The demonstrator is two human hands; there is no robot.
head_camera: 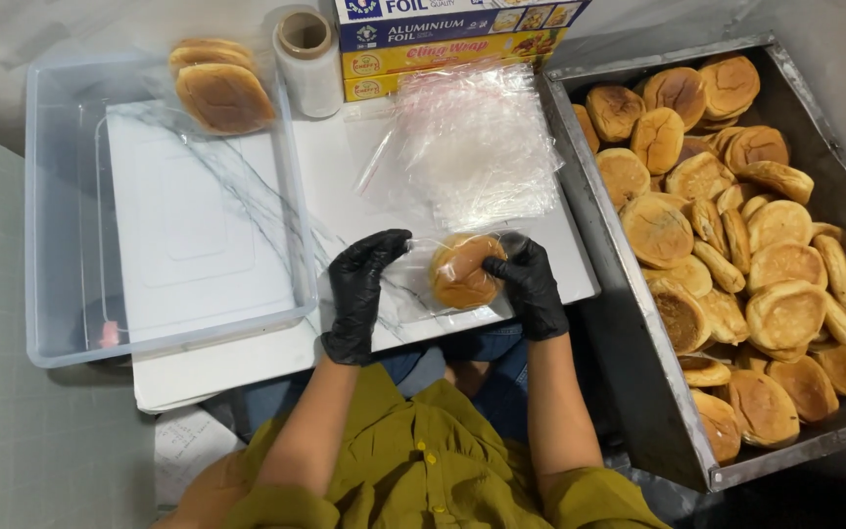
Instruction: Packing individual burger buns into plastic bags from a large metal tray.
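Observation:
Both my hands wear black gloves. My right hand (529,282) grips a round brown bun (460,274) that sits inside a small clear plastic bag (411,284) on the white board. My left hand (360,294) pinches the open left end of that bag. A stack of empty clear bags (472,147) lies just beyond. Two bagged buns (219,90) rest in the far corner of a clear plastic tub (51,206) at the left.
A metal tray (599,235) at the right is heaped with several loose buns (727,225). At the back stand a roll of clear film (309,61) and stacked boxes of foil and wrap (447,39). The white board (345,186) lies under everything.

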